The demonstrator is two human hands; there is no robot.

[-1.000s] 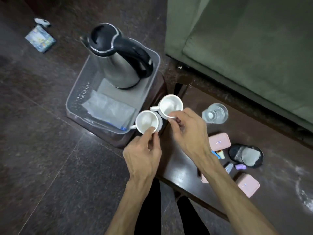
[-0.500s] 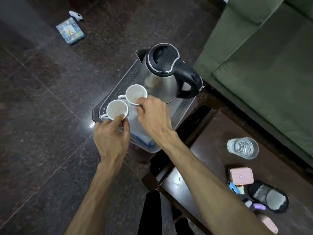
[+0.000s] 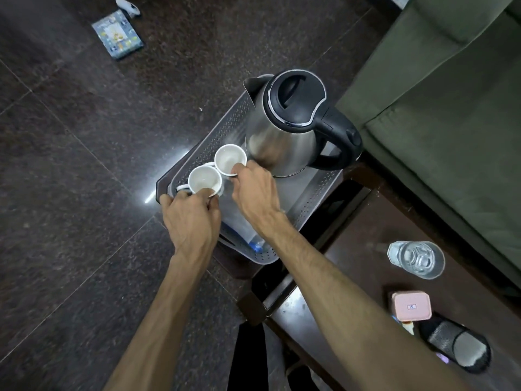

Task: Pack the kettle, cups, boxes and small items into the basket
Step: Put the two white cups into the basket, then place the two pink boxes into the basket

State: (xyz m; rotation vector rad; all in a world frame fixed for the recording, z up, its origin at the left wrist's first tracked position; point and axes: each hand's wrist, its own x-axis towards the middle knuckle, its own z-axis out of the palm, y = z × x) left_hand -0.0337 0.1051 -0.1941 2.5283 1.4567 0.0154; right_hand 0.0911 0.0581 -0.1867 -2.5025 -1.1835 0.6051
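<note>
Two white ceramic cups go down side by side in the grey perforated plastic basket (image 3: 315, 193), mouths up, just beside the steel kettle (image 3: 284, 128).

The near cup (image 3: 203, 179) points its handle left; the far cup (image 3: 229, 159) points its handle at the near cup. The left hand (image 3: 191, 218) pinches the near cup's rim, the right hand (image 3: 255, 193) the far one's. Risk: the cups could chip each other or knock the kettle; a rim pinch could slip.

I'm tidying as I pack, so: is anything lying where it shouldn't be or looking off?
Yes: a small printed box and a white object beside it lie on the dark floor, far from the basket and table. Nothing looks spilled or tipped; the kettle stands upright.
</note>
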